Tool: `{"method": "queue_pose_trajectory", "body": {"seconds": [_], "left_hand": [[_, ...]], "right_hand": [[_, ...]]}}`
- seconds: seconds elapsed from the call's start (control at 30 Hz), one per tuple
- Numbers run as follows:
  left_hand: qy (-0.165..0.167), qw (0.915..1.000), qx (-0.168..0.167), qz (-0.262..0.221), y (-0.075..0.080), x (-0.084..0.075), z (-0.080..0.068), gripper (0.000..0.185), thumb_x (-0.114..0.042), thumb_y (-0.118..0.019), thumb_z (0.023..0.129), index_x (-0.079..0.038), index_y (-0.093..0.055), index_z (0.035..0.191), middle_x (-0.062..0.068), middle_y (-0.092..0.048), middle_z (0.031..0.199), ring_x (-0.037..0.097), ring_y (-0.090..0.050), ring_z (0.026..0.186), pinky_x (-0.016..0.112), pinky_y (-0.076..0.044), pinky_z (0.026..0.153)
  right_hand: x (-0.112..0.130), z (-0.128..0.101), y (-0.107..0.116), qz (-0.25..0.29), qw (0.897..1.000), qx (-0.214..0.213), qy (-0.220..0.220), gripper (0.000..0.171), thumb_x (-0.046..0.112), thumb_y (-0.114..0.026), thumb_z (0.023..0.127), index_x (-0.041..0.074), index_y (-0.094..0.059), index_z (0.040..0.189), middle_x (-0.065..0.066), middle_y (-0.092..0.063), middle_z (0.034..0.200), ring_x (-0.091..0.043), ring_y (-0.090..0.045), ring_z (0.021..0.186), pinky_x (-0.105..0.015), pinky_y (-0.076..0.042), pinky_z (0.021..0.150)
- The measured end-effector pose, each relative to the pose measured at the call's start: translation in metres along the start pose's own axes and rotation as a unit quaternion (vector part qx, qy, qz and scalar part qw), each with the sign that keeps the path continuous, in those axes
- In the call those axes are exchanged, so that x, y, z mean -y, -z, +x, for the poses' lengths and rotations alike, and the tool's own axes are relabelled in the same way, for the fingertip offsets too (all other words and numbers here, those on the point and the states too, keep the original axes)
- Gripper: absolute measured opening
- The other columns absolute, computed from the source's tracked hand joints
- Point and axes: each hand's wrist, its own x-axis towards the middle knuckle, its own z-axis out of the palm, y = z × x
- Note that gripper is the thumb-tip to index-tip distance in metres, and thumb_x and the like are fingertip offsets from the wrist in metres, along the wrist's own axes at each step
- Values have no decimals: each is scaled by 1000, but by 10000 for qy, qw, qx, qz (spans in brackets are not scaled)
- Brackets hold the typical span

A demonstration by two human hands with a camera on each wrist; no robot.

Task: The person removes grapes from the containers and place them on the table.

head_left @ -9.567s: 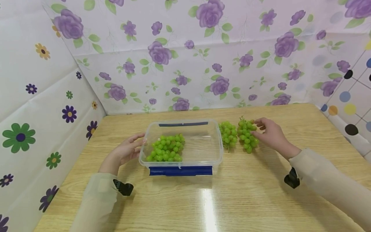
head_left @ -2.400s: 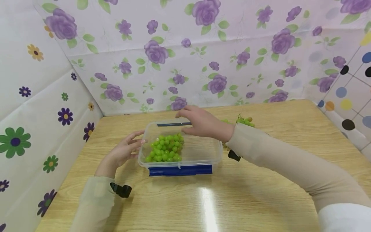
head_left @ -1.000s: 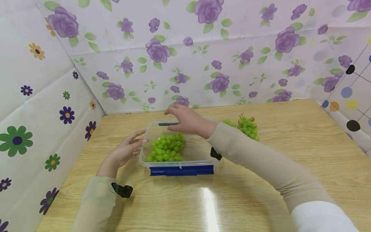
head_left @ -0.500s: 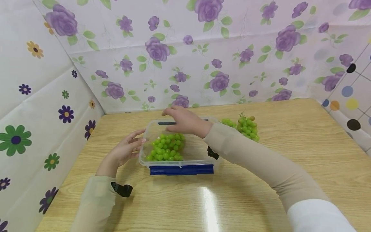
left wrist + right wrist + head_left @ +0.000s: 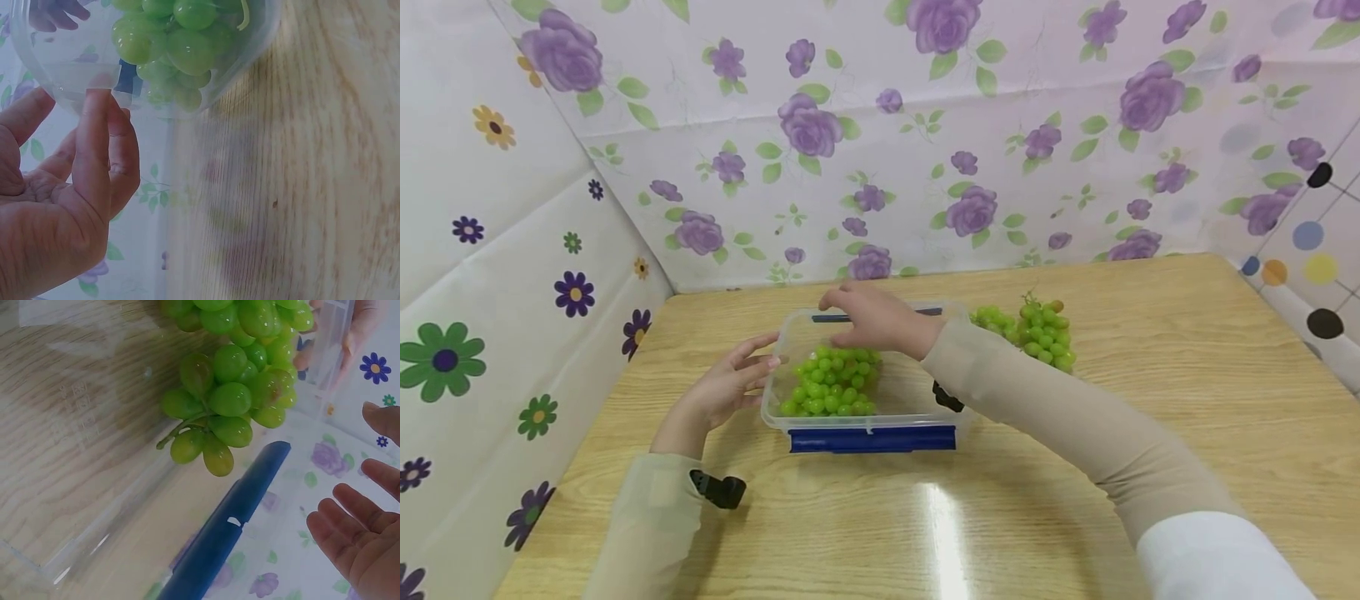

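Grapes (image 5: 831,383) in left half of box (image 5: 910,387); right hand (image 5: 880,321) above box's far rim, empty.
Box's long axis runs left to right. Grapes lie below right hand, toward box's near-left corner; clearance above them can't be told. Right palm faces leftward, fingers spread wide. Left hand (image 5: 722,392) outside box's left wall, fingers apart and loosely bent, tips touching it. More bunches (image 5: 1047,337) right of box.

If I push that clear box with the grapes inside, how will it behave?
The clear box will probably slide rather than tip, since it sits low and wide on the glossy table. Its plastic looks thin, so it may be light and flex. The grapes inside lie toward its left, making that end likely heavier.
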Motion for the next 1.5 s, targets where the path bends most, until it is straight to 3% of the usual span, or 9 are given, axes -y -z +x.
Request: {"method": "queue_pose_trajectory", "body": {"seconds": [0.33,0.6,1.17,1.5], "left_hand": [[-100,9999,-2,60,1,-2,-1,68,-36,-52,98,-22,-15,154,20,-30,152,39,-43,127,37,-48,89],[-81,10000,1,28,2,-1,-1,68,-34,-52,98,-21,-15,154,21,-30,151,36,-47,123,38,-49,89],[9,9999,56,-123,3,1,-1,70,-35,-52,98,-23,-13,154,19,-27,153,40,-38,131,40,-47,94],[39,9998,-3,-216,2,3,0,69,-34,-53,98,-21,-14,154,20,-27,153,40,-38,132,34,-49,90]], "right_hand": [[-2,3,-7,20,9999,144,-3,48,28,-64,91,10,-52,134,-12,-54,128,-24,-55,110,-39,-48,92],[-6,9,-15,-108,9992,375,11,50,25,-68,89,11,-52,134,-12,-53,131,-24,-53,117,-37,-45,98],[-15,15,-29,76,9955,903,282,55,22,-69,88,8,-48,137,-15,-50,134,-27,-51,120,-40,-42,102],[-21,16,-39,304,9937,1071,141,52,22,-66,90,9,-47,137,-16,-48,137,-27,-49,122,-40,-41,103]]}}
